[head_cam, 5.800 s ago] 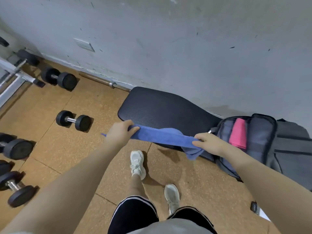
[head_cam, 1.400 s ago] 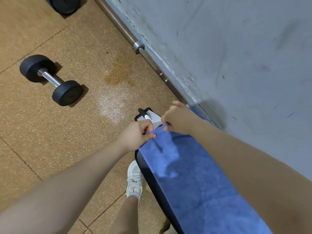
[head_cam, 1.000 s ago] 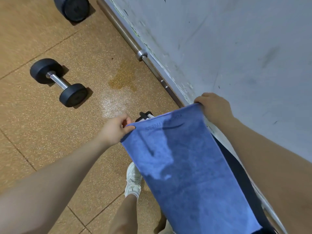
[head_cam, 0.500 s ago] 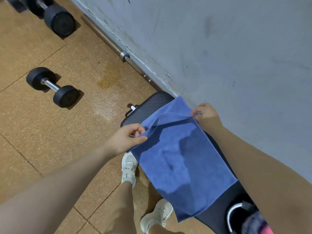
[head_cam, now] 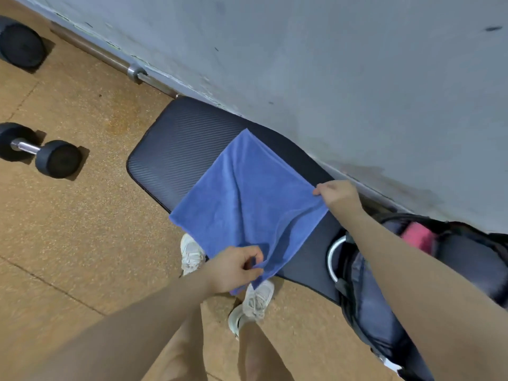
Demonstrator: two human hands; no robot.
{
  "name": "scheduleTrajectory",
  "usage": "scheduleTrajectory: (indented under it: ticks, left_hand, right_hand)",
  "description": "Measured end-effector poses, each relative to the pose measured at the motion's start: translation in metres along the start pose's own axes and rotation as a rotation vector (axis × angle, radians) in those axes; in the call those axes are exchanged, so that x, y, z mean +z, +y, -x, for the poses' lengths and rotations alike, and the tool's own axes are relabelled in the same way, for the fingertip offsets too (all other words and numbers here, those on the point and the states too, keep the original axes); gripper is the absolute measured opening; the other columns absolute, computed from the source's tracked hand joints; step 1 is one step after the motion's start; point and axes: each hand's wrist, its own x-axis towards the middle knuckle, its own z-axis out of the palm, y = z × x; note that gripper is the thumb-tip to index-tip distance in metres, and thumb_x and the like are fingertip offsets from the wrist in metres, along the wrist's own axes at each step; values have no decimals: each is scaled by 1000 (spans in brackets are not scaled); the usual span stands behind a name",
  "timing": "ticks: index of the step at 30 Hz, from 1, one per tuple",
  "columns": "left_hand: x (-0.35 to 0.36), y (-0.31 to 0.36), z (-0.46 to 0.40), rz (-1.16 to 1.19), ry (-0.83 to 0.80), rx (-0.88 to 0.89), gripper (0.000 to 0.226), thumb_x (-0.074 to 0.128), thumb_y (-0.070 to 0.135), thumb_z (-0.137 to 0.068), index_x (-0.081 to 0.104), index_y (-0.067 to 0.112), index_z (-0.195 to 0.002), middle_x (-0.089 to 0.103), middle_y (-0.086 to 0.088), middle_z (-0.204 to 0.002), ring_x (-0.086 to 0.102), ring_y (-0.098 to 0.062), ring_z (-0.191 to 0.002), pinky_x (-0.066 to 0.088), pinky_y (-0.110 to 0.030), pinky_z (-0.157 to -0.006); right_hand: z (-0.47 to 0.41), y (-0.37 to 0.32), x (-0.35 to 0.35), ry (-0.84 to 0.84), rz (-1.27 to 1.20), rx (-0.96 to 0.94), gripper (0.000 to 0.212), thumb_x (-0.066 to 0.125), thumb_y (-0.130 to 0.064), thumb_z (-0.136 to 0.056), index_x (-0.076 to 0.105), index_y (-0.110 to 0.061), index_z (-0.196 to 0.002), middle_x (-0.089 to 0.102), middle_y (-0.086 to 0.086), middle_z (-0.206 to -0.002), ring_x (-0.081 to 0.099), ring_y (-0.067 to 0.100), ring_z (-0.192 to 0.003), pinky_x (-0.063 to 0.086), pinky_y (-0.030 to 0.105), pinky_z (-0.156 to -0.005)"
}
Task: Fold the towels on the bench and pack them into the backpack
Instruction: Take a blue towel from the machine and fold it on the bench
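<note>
A blue towel (head_cam: 247, 204), folded in half, lies flat across the black padded bench (head_cam: 178, 149). My left hand (head_cam: 233, 268) pinches its near corner at the bench's front edge. My right hand (head_cam: 336, 193) pinches the corner on the wall side. Between my hands the towel edge sags a little. The dark grey backpack (head_cam: 379, 306) lies open at the bench's right end, partly behind my right forearm. A pink towel (head_cam: 417, 237) shows inside it.
A grey wall (head_cam: 330, 64) runs close behind the bench, with a steel barbell (head_cam: 132, 71) along its foot. Two black dumbbells (head_cam: 41, 152) (head_cam: 20, 42) lie on the brown floor at left. My white shoes (head_cam: 192, 251) stand in front of the bench.
Both hands have carried the towel's far edge back over the rest toward the backpack end, folding it in half. The view has swung right, bringing the backpack into sight.
</note>
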Motion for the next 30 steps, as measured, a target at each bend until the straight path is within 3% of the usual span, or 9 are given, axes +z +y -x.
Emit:
scheduleTrajectory:
  ticks: [1,4,7,11,16,20,22,25,30]
  left_hand:
    - [12,-1,-6,-36,-40,-4,17,58,17,-85,46,23,-76,50,13,-45,44,1,-43,34,-11,-50]
    - [34,-6,-22,-17,-194,-14,8,61,25,-86,55,20,-86,50,10,-60,47,4,-47,39,-8,-52]
    - [29,-14,-46,13,-206,-60,19,62,33,-85,62,28,-103,58,16,-74,52,10,-53,41,-5,-63]
    - [-20,-12,-95,-102,117,-97,21,48,17,-93,61,15,-109,62,1,-82,57,1,-59,47,-20,-70]
    - [-94,3,-161,-418,459,-48,32,38,10,-95,53,13,-123,58,-11,-116,53,-31,-106,42,-35,-87]
    - [-129,3,-199,-716,466,-59,36,40,10,-94,47,13,-130,40,-12,-136,37,-35,-119,34,-44,-93]
    - [-139,-1,-209,-745,451,-89,33,44,14,-94,49,12,-127,39,-12,-135,36,-34,-118,33,-43,-94]
    - [-151,-1,-217,-709,429,-102,28,47,18,-94,49,10,-120,41,-14,-127,42,-35,-112,38,-43,-88]
    - [-169,2,-226,-720,319,-68,22,47,21,-93,50,12,-113,44,-13,-116,51,-35,-95,42,-40,-75]
  right_hand:
    - [-1,11,3,36,-6,-2,27,55,-12,-88,66,8,-75,60,34,-79,57,43,-79,44,41,-70]
    - [-8,39,15,142,-77,15,33,52,-7,-90,56,-1,-123,63,17,-113,57,27,-103,34,14,-79]
    - [-19,59,24,235,-141,113,48,51,-6,-91,40,-3,-137,58,12,-125,54,24,-112,33,16,-84]
    - [-24,79,28,323,-146,238,32,51,-4,-89,55,-1,-120,61,14,-111,56,27,-105,41,27,-81]
    - [-39,87,33,302,-234,332,17,52,-5,-85,62,-6,-99,57,6,-91,53,21,-82,37,25,-68]
    - [-46,89,46,346,-206,323,10,53,-2,-85,61,4,-84,62,23,-96,58,36,-86,47,36,-69]
    - [-49,86,50,388,-207,309,9,55,-4,-86,61,-3,-79,56,18,-111,54,27,-82,41,28,-72]
    - [-52,82,52,401,-196,246,8,54,-4,-87,59,-5,-82,46,9,-114,46,17,-87,35,24,-76]
    - [-59,73,51,263,6,298,15,56,-10,-88,54,-8,-103,57,13,-105,54,29,-94,46,40,-81]
